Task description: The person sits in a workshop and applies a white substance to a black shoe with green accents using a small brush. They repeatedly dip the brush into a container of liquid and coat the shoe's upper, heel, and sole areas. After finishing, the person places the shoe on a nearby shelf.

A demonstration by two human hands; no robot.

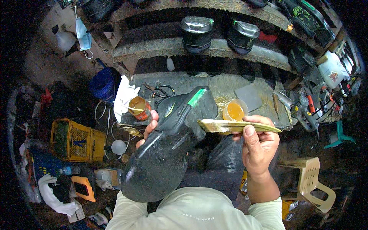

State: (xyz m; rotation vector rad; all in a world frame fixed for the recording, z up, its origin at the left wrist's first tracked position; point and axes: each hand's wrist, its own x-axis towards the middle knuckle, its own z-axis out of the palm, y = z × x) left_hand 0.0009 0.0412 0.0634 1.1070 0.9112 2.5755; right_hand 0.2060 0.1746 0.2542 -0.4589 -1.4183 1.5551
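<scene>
A large black item [153, 165] with a zip, a mesh panel and a bright green strip is held upright before my chest; it looks like a moulded bag or case. My left hand [150, 128] grips its left side, the palm and most of the fingers hidden behind it. My right hand [258, 143] closes around a flat, pale-handled brush [237, 126] that lies level, its whitish end pointing left towards the black item. Just beyond the brush stands a clear tub [235, 109] of amber liquid, possibly glue.
On the workbench [180, 81] are a red can [140, 109] with a stick, white paper [123, 94], scissors [151, 90] and a grey square pad [248, 96]. Similar black cases [197, 32] sit on the shelf behind. A yellow crate [76, 140] stands left, a beige chair [312, 184] right.
</scene>
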